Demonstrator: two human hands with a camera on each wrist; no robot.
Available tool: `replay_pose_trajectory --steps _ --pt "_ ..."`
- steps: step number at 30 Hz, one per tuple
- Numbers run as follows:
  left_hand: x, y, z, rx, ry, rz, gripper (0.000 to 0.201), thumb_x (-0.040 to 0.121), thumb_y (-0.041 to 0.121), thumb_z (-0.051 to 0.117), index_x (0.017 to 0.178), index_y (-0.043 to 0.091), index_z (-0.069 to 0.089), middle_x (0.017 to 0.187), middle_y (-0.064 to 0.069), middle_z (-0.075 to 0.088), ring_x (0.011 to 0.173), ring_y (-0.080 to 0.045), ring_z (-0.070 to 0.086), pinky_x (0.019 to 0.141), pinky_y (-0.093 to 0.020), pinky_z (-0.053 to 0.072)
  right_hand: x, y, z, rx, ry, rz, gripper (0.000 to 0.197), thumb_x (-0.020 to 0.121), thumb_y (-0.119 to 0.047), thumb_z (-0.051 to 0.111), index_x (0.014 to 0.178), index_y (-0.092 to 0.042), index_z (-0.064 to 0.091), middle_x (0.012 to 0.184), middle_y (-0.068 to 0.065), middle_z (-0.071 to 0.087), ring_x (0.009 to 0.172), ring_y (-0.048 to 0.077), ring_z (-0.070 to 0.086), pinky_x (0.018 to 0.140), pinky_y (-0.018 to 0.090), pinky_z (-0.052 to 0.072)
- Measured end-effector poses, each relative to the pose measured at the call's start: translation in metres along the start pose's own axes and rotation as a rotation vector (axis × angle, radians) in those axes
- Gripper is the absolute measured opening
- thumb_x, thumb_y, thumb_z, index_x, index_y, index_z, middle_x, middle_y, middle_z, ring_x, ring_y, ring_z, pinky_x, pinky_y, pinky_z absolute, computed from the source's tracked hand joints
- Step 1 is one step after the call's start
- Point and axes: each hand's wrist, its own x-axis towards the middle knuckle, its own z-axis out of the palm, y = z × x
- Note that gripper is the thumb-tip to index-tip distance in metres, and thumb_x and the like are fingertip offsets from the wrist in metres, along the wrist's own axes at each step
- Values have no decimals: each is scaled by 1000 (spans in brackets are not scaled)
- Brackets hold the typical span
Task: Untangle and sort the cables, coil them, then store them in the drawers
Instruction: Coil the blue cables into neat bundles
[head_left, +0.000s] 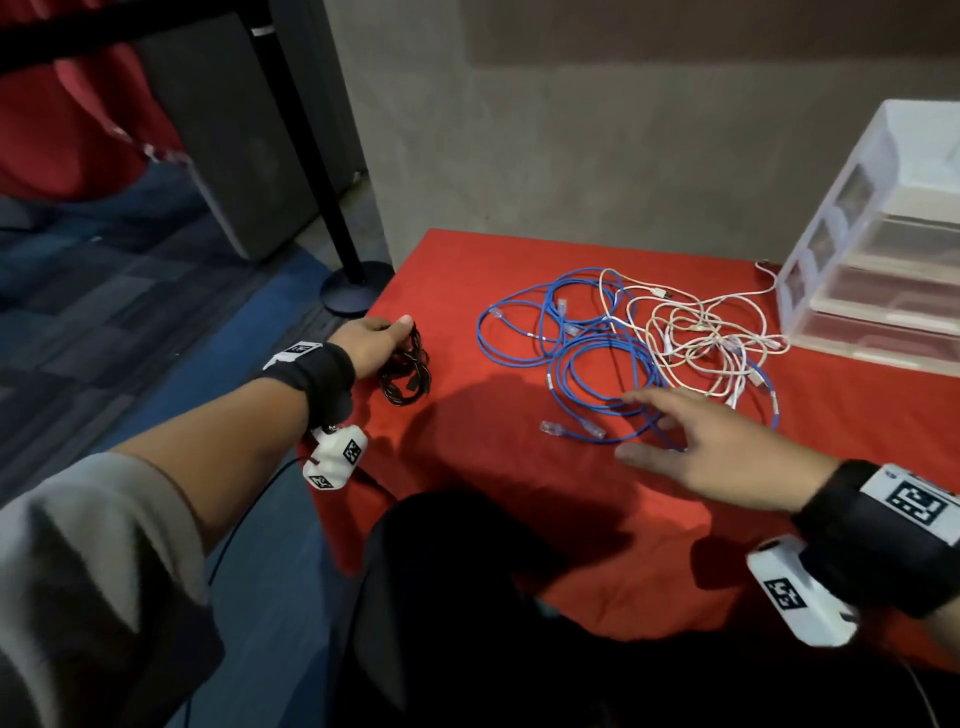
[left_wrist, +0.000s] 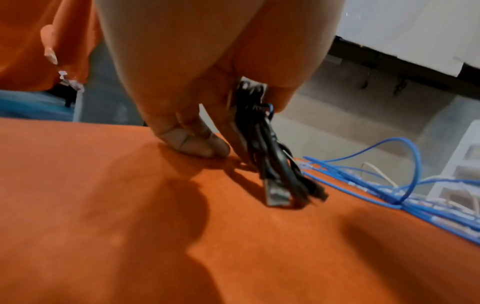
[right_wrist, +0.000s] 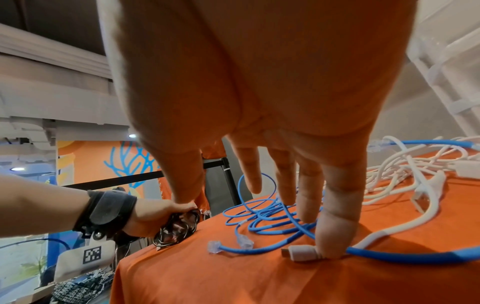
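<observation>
- Your left hand (head_left: 371, 347) grips the coiled black cable (head_left: 406, 375) at the red-covered bench's (head_left: 467, 467) left edge, well apart from the clear drawer unit (head_left: 883, 249).
- Your right hand (head_left: 711, 447), fingers spread and relaxed, hovers over the blue cables (head_left: 587, 353), which tangle with white cables (head_left: 701, 332) just beside the drawer unit.

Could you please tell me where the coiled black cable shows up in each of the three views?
Head: black cable at the table's left edge, held by the left hand.
Left wrist: centre, hanging from the fingers.
Right wrist: lower left, in that hand.
Shared landmark: the blue cable to its right.
</observation>
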Motion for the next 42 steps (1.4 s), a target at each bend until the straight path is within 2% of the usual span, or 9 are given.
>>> replay_pose_trajectory --steps 12,16,19,21,26,34,38,40,42 --pt "1 -5 -12 350 138 45 31 98 45 55 106 17 68 107 -6 67 105 -27 63 88 -31 44 -15 9 -5 39 22 30 83 69 -79 57 142 -41 50 134 -13 55 112 8 60 94 22 46" --pt "-14 -1 -11 303 358 265 21 95 32 59 106 19 71 115 -11 61 101 -26 62 93 -30 45 -19 21 -9 64 52 59 64 82 -60 70 139 -37 53 137 -13 56 108 9 63 87 14 44" --pt "-42 27 10 203 404 455 17 96 25 57 104 19 71 110 -3 59 90 -15 59 85 -23 42 -25 36 -6 99 19 113 68 78 -69 66 136 -35 57 132 -10 59 109 6 63 100 22 47" --pt "-64 50 35 181 303 578 18 95 28 55 102 21 71 102 0 65 86 -17 62 82 -27 46 -30 43 -2 57 -9 119 68 77 -73 62 132 -33 60 127 -7 60 113 7 61 107 28 45" --pt "-115 95 115 411 -352 783 29 89 37 51 91 17 72 86 1 70 80 -18 62 76 -32 51 -41 47 4 -30 36 65 69 77 -76 59 128 -31 64 122 -7 62 119 14 57 110 36 40" --pt "-144 134 191 243 -218 1079 11 89 19 59 91 17 70 82 7 54 75 -7 46 74 -22 39 -64 67 -14 174 381 112 18 90 -28 75 107 -21 74 105 -3 67 96 14 64 97 34 48" --pt "-144 153 209 525 -395 1075 14 90 21 60 100 20 70 91 4 62 89 -18 56 80 -27 44 -72 85 -24 -124 89 140 50 86 -56 66 128 -29 65 128 -5 62 122 17 54 111 34 31" --pt "-142 153 214 667 -448 1036 14 90 29 61 98 22 71 93 2 65 93 -22 60 80 -29 46 -76 89 -19 -155 15 137 70 73 -73 53 129 -32 63 126 -6 59 121 19 51 111 35 28" --pt "-138 150 215 719 -450 1037 15 89 33 63 93 21 71 91 0 65 93 -24 60 78 -29 46 -80 93 -17 -110 39 150 65 71 -72 55 123 -34 64 114 -5 57 111 21 52 106 35 34"
